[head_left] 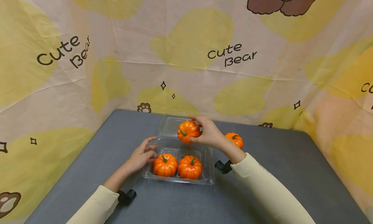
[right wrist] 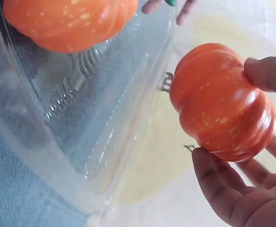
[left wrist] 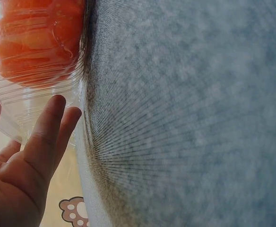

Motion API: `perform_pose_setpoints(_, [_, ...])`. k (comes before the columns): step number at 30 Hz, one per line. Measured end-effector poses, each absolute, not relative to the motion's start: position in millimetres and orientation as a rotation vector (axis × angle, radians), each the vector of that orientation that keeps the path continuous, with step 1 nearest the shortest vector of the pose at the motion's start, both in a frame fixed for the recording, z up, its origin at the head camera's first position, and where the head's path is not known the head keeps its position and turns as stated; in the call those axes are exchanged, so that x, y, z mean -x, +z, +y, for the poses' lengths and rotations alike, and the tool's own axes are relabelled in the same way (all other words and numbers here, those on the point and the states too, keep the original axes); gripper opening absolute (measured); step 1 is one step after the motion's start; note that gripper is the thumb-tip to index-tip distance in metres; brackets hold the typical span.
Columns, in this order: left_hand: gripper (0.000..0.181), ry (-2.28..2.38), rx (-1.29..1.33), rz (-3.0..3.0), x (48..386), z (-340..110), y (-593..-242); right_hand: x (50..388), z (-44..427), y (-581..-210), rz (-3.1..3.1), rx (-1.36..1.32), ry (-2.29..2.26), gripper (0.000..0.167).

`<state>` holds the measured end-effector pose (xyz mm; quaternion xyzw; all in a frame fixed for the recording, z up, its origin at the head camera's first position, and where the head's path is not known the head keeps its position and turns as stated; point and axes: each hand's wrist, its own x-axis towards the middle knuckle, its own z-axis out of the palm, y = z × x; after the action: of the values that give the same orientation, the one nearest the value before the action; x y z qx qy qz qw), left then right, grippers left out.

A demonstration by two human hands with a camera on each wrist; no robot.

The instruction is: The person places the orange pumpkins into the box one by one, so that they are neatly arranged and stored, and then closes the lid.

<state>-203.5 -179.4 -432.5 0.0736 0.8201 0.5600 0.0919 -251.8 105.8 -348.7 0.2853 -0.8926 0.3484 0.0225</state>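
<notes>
Near the centre of the head view, I see a person's right hand (head_left: pixel 207 133) pinching an orange pumpkin (head_left: pixel 187 132) between thumb and fingers, its green stem turned towards the left of the frame. The right wrist view shows the thumb pressed on one side and the fingertips on the other, with the pumpkin held apart from the clear container (head_left: pixel 178 181).

Just below, at the lower centre of the head view, that container sits on the grey surface (head_left: pixel 175 204), its clear lid (head_left: pixel 172 125) spread out behind it. Two more pumpkins rest inside its front part, side by side: the left pumpkin (head_left: pixel 165 165) and the right pumpkin (head_left: pixel 190 167), both with their stems up.

Left of the container is the left hand (head_left: pixel 141 156), its fingers extended and loosely spread along the side wall; through the clear plastic I can't quite tell which fingertips touch it. Right of centre, a fourth pumpkin (head_left: pixel 234 139) lies on the surface, partly hidden by the right forearm. Pale sleeves (head_left: pixel 268 188) cover both arms, and a patterned cloth (head_left: pixel 189 39) lettered "Cute Bear" fills the upper frame.
</notes>
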Motion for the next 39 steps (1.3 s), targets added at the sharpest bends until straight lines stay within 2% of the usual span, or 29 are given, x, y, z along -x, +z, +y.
perform_pose_setpoints(5, [0.061, 1.662, -0.21, 2.436, 202.6, -178.7, -431.6, 250.5, 92.8, -351.6, -2.833, -0.921, 1.012, 0.063])
perform_pose_setpoints(23, [0.059, 1.671, -0.203, 2.433, 201.2, -178.7, -432.8, 239.4, 55.7, -368.4, -2.869, -1.117, 0.735, 0.061])
perform_pose_setpoints(39, [0.058, 1.667, -0.212, 2.417, 201.1, -179.0, -430.9, 233.9, 41.1, -373.6, -2.927, -1.071, 0.486, 0.063])
